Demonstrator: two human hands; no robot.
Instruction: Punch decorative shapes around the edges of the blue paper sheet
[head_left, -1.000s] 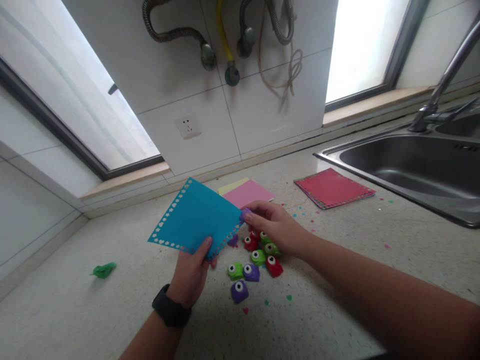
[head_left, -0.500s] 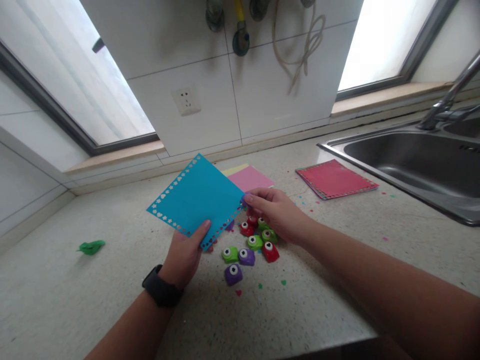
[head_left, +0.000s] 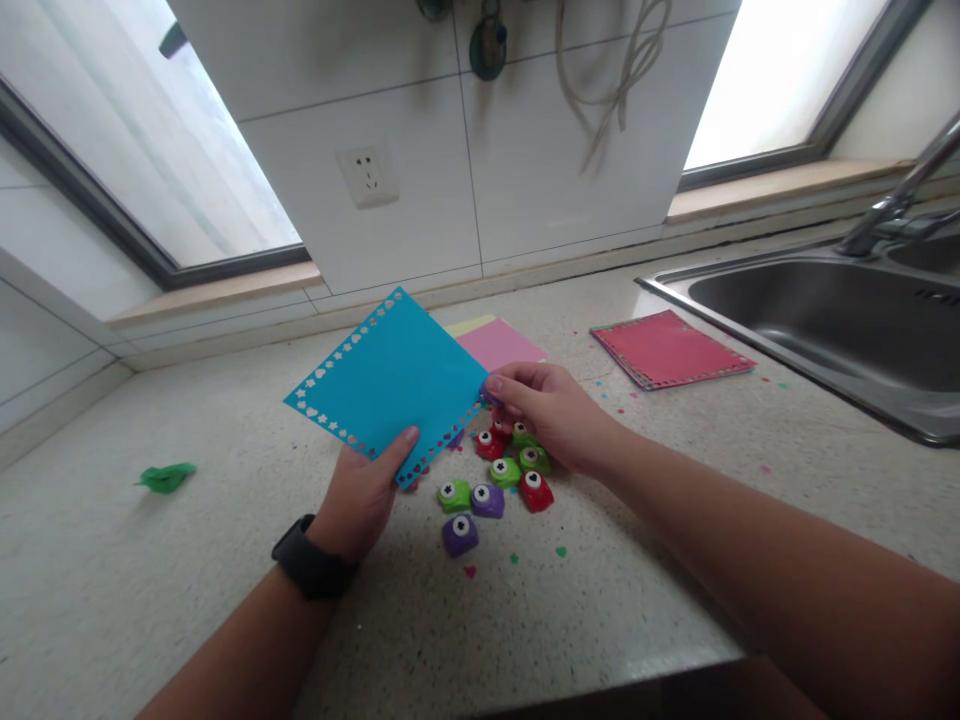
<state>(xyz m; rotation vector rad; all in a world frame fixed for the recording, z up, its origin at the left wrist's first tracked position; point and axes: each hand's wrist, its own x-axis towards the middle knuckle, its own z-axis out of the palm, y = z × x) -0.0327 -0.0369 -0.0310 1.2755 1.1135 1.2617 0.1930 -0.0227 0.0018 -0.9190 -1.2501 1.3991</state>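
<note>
A blue sheet of paper (head_left: 390, 375) is held up over the counter, with rows of small cut-out shapes along three of its edges. My left hand (head_left: 367, 485) grips its lower corner, thumb on top. At the right corner, my right hand (head_left: 551, 410) is closed on a purple craft punch (head_left: 490, 388), mostly hidden by the fingers, which sits at the paper's edge. Below lie several more punches: green (head_left: 454, 495), purple (head_left: 460, 535) and red (head_left: 536, 491), each with a white top bearing a small shape.
Behind the blue sheet lie pink paper (head_left: 502, 345) and a yellow sheet. A stack of punched sheets, red on top (head_left: 671, 350), rests near the steel sink (head_left: 795, 300). A crumpled green thing (head_left: 166, 477) lies at left. Small paper bits (head_left: 561, 552) dot the counter.
The camera view has tilted down slightly, so everything sits a little differently in the picture. Both hands keep their hold on the paper and the punch; no other change shows.
</note>
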